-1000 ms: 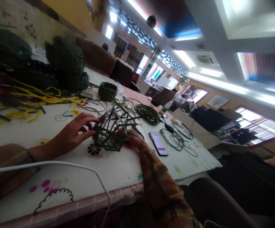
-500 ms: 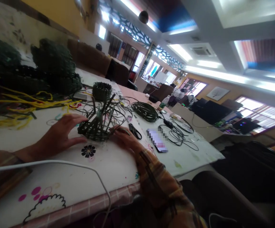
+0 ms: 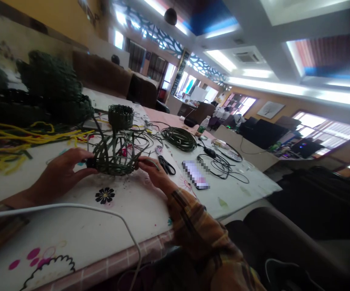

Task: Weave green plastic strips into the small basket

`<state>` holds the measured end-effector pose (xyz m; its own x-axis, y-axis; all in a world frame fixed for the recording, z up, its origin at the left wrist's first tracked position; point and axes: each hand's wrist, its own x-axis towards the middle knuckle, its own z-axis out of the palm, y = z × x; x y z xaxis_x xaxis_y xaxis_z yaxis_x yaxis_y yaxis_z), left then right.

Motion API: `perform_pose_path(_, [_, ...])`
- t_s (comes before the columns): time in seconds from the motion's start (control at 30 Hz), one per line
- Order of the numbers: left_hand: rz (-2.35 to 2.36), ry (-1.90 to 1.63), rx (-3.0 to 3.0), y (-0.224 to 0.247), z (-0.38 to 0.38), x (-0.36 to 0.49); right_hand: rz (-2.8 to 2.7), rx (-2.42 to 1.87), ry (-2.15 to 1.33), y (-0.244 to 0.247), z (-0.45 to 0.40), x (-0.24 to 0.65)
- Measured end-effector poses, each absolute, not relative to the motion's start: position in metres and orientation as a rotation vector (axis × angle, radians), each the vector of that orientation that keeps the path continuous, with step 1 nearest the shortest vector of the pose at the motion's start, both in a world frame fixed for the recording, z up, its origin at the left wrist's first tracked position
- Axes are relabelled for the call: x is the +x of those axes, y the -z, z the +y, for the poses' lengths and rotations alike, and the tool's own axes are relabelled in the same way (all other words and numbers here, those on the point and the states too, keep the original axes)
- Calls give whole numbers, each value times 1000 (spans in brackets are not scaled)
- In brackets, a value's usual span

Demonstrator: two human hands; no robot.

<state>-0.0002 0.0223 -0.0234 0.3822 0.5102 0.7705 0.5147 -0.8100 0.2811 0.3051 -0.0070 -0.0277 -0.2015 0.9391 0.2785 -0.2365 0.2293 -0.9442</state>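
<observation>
Left of the frame's centre, a half-woven dark green basket of flat strips (image 3: 112, 155) sits on the white table with printed flowers (image 3: 126, 218), its loose strip ends sticking up and fanning outward. The left hand (image 3: 61, 171) lies against the basket's left side, its fingers loosely curled, the fingertips touching the woven wall near its base. The right hand (image 3: 152, 171) is at the basket's right side, thumb and forefinger pinched on a thin green strip (image 3: 149, 161) that runs from the basket's rim; the other fingers are bent beneath. So the basket lies between the two hands, touched by both.

Just right of the right hand lie black-handled scissors (image 3: 165, 165), and beyond them a dark smartphone (image 3: 195, 180). A coil of dark green cord (image 3: 179, 138) rests further back, and a small finished dark green woven basket (image 3: 120, 116) stands behind the unfinished one. Yellow strips (image 3: 26, 137) lie scattered at the left edge, and a white cable (image 3: 72, 208) crosses the lower left.
</observation>
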Motion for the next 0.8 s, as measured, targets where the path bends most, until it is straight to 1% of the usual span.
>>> perform_pose_path(0.1, [-994,1439,-2641,16,18,3,-1319,-757,-1208,25,-9,302])
perform_pose_path(0.2, [-873,1307,-2664,9,13,7,-1316,-784,-1173,23,-11,299])
perform_pose_path(0.3, [-856,1223,-2644,6,9,12,-1337,-789,-1178,23,-13,296])
perform_pose_path(0.6, [-928,1403,-2583,6,3,19,-1369,-770,-1301,26,-16,294])
perform_pose_path(0.8, [-930,1466,-2515,7,5,17,-1498,-824,-1124,27,-18,286])
